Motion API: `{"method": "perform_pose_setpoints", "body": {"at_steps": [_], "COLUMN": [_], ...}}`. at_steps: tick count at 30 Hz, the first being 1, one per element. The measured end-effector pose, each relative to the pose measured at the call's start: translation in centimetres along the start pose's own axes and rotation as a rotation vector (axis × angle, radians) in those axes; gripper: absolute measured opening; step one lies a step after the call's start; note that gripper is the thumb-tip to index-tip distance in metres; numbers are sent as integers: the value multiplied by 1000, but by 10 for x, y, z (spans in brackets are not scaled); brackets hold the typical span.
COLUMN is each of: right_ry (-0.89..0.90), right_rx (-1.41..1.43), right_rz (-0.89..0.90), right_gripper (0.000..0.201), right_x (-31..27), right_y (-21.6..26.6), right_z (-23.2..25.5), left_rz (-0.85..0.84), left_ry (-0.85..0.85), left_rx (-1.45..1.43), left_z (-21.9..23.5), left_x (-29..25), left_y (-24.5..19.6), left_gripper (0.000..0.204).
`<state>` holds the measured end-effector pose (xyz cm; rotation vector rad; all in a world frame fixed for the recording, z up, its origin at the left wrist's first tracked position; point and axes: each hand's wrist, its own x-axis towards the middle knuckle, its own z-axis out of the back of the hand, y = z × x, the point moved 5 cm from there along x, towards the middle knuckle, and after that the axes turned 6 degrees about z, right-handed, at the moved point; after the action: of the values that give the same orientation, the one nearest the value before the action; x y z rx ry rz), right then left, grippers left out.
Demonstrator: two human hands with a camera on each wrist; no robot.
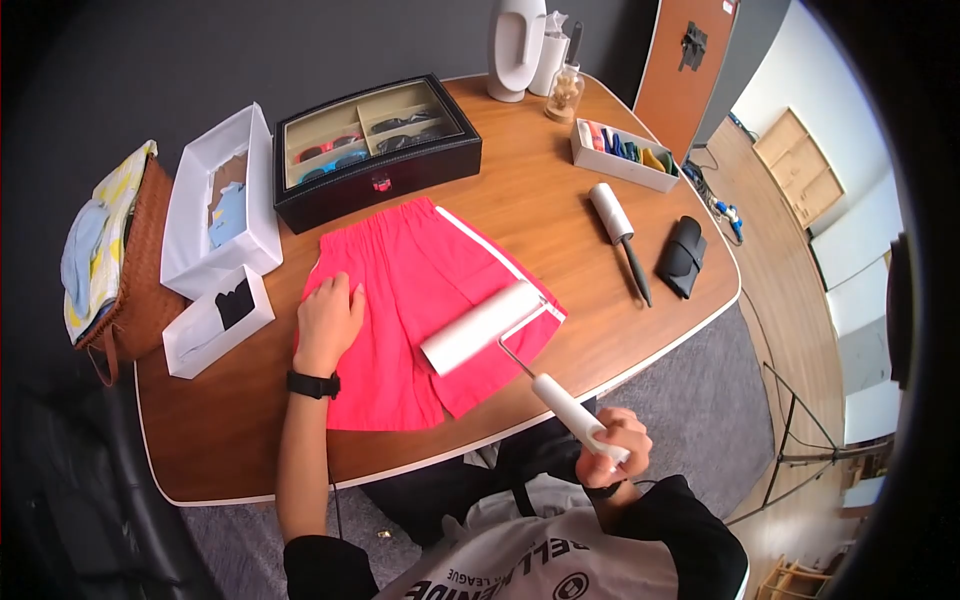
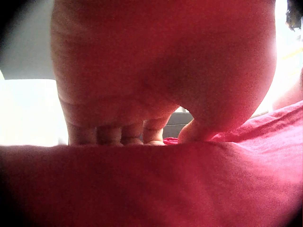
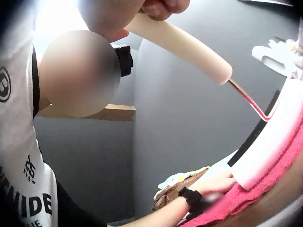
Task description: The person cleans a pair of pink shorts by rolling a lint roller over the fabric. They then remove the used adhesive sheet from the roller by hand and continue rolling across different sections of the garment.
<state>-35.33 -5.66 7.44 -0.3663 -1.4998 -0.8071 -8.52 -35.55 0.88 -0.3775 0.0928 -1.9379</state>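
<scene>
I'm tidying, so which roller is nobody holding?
The dark-handled roller, lying on the tabletop beside the black case; the white-handled roller is in the right hand.

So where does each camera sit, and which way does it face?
Head: on the head, facing forward and down at the table, pink shorts and roller; both arms and the shirt show.
Left wrist: on that wrist, facing the shorts; the left hand shows from its palm side.
Right wrist: on that wrist, facing along the roller toward the left arm; the right hand and shirt show.
Head and right wrist share the roller.
</scene>
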Motion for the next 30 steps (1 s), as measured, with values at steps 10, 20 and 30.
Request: {"method": "perform_pose_setpoints", "body": {"at_steps": [10,20,30], "right_ry": [604,602,565], "right_rx": [-78,-64,-66], "right_rz": [-576,-611,-614], "right_gripper": [30,19,13], "right_x": [-34,-36,-31], "right_y": [-53,-53,-51], "right_z": [-81,-85,-84], "left_rz": [1,7,1], "left_ry": [-12,0,19], "left_rx": [-1,19,14], "left_z": [4,6,5], "left_x": [1,3,3], "left_y": [-2,-5,-5], "left_gripper": [25,24,25]}}
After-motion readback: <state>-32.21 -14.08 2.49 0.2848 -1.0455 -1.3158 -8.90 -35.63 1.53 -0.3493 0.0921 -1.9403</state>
